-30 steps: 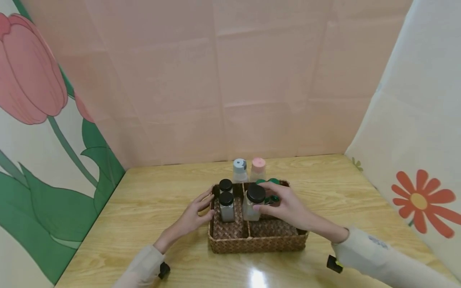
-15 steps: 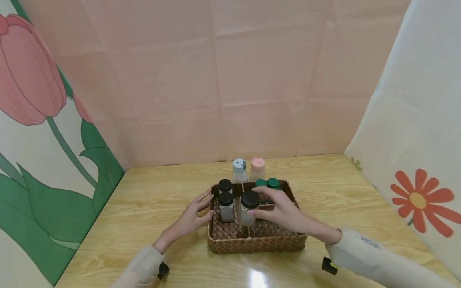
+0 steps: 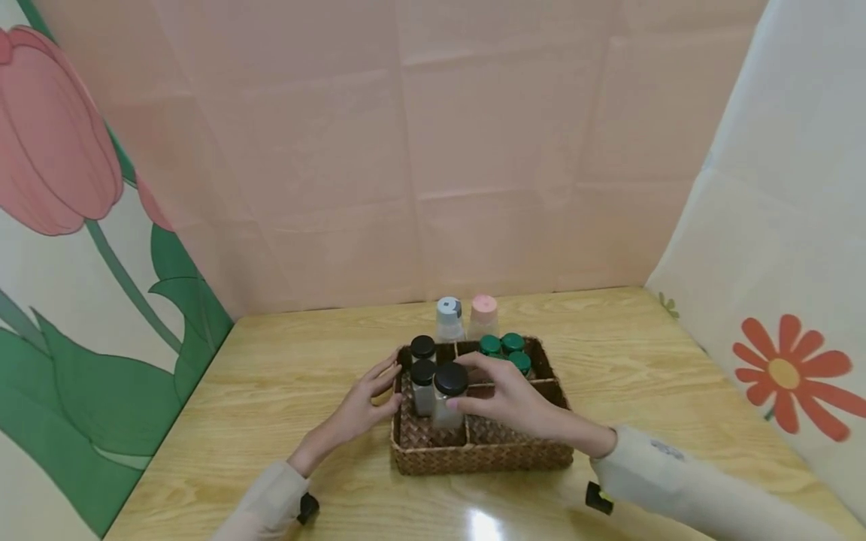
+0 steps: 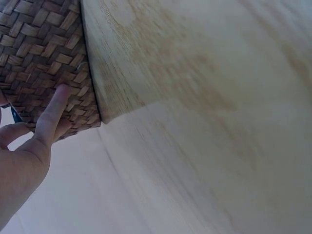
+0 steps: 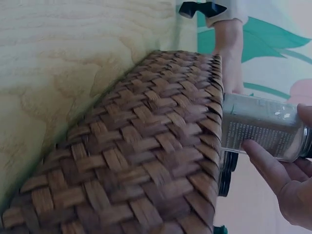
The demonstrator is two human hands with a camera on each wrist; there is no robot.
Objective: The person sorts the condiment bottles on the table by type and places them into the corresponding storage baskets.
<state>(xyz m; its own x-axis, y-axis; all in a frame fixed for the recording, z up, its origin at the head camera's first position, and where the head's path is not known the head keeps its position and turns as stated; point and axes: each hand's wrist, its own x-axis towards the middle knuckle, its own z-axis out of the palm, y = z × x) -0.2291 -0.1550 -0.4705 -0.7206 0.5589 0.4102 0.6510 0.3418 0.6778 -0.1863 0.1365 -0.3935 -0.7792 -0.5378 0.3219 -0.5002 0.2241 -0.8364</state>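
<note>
In the head view my right hand (image 3: pixel 504 394) pinches a clear, square-sided spice jar (image 3: pixel 446 413) with a black lid, above the left compartment of a woven basket (image 3: pixel 483 458). In the right wrist view, finger and thumb hold the jar (image 5: pixel 261 124) near its lid; its lower end is hidden behind the basket wall (image 5: pixel 146 131). My left hand (image 3: pixel 361 402) rests against the basket's left side. An extended finger (image 4: pixel 51 114) touches the outer weave in the left wrist view. Two similar black-lidded jars (image 3: pixel 423 387) stand in the left compartment, just beside the held one.
Several green-lidded jars (image 3: pixel 512 343) stand in the back right compartment. Behind the basket are a blue-capped bottle (image 3: pixel 449 319) and a pink-capped bottle (image 3: pixel 483 315). A wood-grain table (image 3: pixel 304 346) lies beneath, with a plain pink cloth (image 3: pixel 406 150) at the back.
My right hand has carried the jar left and toward me, from the basket's divider to the left compartment. The green lids show more fully now. My left hand has stayed in place.
</note>
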